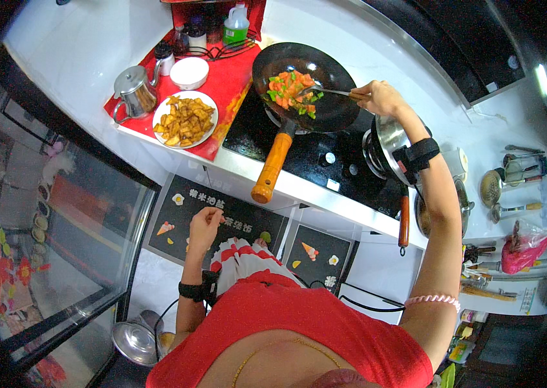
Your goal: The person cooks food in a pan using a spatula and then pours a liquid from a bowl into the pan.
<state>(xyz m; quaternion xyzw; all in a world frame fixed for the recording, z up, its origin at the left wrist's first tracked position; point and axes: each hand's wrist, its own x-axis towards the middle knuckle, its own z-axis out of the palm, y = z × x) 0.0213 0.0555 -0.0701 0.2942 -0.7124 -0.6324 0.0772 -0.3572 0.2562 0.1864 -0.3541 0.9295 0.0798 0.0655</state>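
Note:
My right hand (383, 98) grips the wooden handle of a metal cooking spatula or spoon (328, 90). Its head rests among chopped tomato and green pepper pieces (289, 90) in a black wok (334, 114). The wok sits on the left side of a black glass cooktop (305, 151), its wooden handle (273, 165) jutting out past the counter's front edge. My left hand (207, 228) hangs in front of the counter, below and left of that handle. Its fingers are loosely curled, with nothing visible in them.
Left of the wok, a plate (158, 127) of browned potato pieces, a white bowl (189, 72) and a steel kettle (136, 92) stand on a red mat (227, 87). To the right is a lidded pan (392, 140) with its handle pointing forward. Utensils (491, 188) hang on the right wall.

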